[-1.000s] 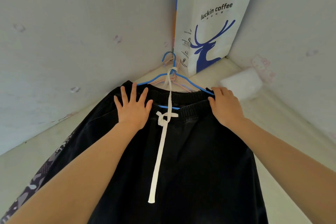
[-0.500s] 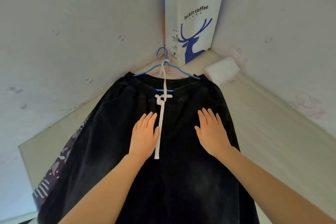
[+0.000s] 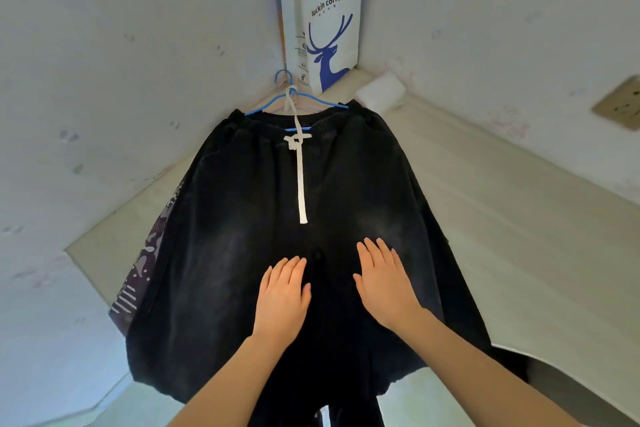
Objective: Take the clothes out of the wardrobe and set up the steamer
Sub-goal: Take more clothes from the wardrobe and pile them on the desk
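A pair of black trousers (image 3: 242, 218) with a white drawstring (image 3: 300, 180) lies spread flat on a pale table (image 3: 502, 218), still on a blue hanger (image 3: 294, 100) at the far end. A patterned garment (image 3: 145, 260) shows under its left edge. My left hand (image 3: 282, 298) and my right hand (image 3: 384, 281) lie flat on the fabric side by side, fingers straight, below the drawstring's end. No steamer is in view.
A white paper bag (image 3: 325, 28) with a blue deer stands in the corner behind the hanger. A white roll (image 3: 381, 94) lies to its right against the wall. A wall socket (image 3: 620, 104) sits at the right. Walls enclose the table on two sides.
Both hands have slid down the trousers from the waistband toward me, staying flat on the fabric. The right hand has let go of the waistband.
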Available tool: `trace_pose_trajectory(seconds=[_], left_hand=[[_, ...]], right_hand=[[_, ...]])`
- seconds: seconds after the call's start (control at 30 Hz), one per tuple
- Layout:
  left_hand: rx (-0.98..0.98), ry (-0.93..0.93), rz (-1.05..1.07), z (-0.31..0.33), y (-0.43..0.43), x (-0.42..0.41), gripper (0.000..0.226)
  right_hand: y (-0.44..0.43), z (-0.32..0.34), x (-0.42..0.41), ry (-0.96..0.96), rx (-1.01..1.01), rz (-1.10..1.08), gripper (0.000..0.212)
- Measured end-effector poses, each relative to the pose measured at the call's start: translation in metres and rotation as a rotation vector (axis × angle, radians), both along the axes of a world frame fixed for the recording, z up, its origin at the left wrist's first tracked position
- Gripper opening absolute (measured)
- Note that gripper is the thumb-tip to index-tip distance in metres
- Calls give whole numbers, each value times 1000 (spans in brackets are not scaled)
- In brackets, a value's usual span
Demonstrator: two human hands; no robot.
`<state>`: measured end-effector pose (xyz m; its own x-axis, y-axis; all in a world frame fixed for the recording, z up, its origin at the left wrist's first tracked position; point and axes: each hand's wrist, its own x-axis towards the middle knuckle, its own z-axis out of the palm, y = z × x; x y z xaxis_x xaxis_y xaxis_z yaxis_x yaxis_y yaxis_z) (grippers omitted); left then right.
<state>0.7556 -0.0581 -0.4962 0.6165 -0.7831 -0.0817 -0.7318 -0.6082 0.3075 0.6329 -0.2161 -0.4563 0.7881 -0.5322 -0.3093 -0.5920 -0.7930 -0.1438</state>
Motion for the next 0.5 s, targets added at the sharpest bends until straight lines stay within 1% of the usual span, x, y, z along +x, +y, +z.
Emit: trace_pose_trajectory(seconds=[0.23, 0.4, 0.5], left_hand=[[-21, -64, -90, 6, 47, -32, 47], [-117, -102, -188, 24, 46, -53, 45], [-176, -89, -256, 36, 38, -72, 42]], right_hand=[[64, 5, -69, 1, 31, -119, 58], [87, 18, -106, -33, 9, -214, 56], [97, 24, -130, -44, 17, -281, 56]])
